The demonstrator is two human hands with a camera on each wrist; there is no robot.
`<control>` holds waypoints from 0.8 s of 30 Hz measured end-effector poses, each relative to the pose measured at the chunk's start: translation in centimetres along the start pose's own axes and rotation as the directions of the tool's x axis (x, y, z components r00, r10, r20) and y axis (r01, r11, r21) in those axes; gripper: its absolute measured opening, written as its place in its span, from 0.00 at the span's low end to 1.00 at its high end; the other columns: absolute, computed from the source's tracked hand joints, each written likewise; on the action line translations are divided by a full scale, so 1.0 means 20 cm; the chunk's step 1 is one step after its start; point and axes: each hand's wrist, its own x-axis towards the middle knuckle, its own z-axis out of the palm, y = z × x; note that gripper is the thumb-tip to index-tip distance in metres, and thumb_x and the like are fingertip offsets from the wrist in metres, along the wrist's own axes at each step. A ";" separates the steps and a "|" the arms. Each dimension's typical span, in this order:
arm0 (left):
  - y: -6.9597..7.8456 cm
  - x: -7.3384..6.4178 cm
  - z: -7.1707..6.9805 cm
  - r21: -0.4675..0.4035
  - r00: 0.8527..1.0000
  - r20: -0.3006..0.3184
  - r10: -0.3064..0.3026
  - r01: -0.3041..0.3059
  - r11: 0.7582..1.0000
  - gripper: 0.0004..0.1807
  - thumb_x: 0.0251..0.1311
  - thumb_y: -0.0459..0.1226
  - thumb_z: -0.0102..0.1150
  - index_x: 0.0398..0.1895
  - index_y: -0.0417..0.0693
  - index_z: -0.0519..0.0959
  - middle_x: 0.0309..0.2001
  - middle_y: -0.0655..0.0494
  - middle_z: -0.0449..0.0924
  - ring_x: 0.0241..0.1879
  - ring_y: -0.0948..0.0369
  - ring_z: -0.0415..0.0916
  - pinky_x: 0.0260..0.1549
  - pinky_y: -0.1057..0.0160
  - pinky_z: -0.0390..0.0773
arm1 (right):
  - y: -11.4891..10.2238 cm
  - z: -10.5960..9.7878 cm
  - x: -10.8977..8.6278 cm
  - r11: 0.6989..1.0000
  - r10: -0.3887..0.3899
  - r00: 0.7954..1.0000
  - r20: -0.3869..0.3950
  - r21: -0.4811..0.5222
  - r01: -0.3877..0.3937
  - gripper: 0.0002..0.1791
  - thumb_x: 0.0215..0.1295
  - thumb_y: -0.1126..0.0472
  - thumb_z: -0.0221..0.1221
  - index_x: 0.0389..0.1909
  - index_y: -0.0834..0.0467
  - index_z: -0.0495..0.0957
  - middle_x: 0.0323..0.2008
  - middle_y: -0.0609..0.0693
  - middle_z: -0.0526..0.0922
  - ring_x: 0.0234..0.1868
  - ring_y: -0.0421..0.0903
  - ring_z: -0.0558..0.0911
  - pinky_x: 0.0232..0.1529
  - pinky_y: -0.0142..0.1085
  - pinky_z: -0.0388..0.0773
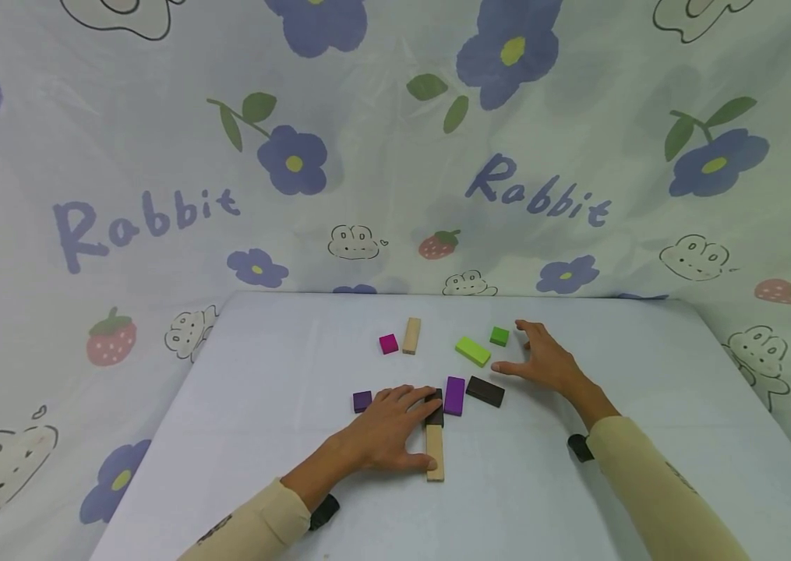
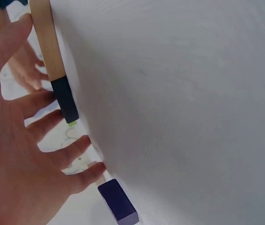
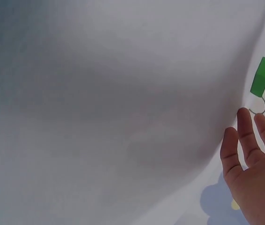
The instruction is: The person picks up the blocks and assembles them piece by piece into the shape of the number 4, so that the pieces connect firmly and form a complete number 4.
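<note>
My left hand [image 1: 393, 430] has its fingers spread beside a natural wood block [image 1: 435, 452] and a black block [image 1: 435, 418] that lie end to end. The thumb touches the wood block and the index finger reaches the black one. In the left wrist view a dark purple block [image 2: 118, 201] sits just past the little finger. My right hand [image 1: 544, 360] hovers with thumb and fingers apart, right of a small green block [image 1: 499, 336] and a lime green block [image 1: 472, 351]. Nothing is between its fingers. The right wrist view shows the green block [image 3: 262, 77] beyond the fingertips.
Between the hands lie a purple block [image 1: 454, 396] and a dark brown block [image 1: 485, 391]. Farther back are a magenta block [image 1: 388, 344] and another natural wood block [image 1: 412, 336]. A printed cloth [image 1: 381, 156] hangs behind the white table [image 1: 262, 374].
</note>
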 end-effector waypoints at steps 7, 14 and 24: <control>0.00 0.00 0.00 0.009 1.000 -0.015 0.006 -0.006 1.000 0.48 0.60 0.69 0.56 0.79 0.57 0.60 0.77 0.57 0.57 0.74 0.52 0.56 0.70 0.44 0.60 | 0.00 0.01 0.02 1.000 0.004 1.000 -0.004 -0.003 -0.004 0.63 0.50 0.29 0.69 0.76 0.63 0.55 0.70 0.65 0.62 0.62 0.61 0.74 0.56 0.62 0.74; 0.00 0.00 0.00 0.008 1.000 -0.019 0.010 -0.010 1.000 0.48 0.60 0.68 0.56 0.79 0.57 0.61 0.77 0.57 0.57 0.74 0.52 0.56 0.70 0.45 0.60 | 0.01 0.02 0.04 1.000 0.003 1.000 -0.006 -0.001 -0.003 0.62 0.51 0.29 0.69 0.76 0.63 0.56 0.70 0.66 0.62 0.62 0.62 0.73 0.58 0.62 0.73; 0.00 0.00 0.00 0.000 1.000 -0.002 -0.003 0.003 1.000 0.48 0.60 0.68 0.56 0.79 0.58 0.60 0.78 0.57 0.56 0.75 0.52 0.55 0.71 0.45 0.58 | 0.01 0.02 0.07 1.000 0.004 1.000 0.008 -0.007 -0.004 0.62 0.52 0.29 0.68 0.76 0.64 0.56 0.71 0.68 0.61 0.65 0.64 0.70 0.60 0.65 0.70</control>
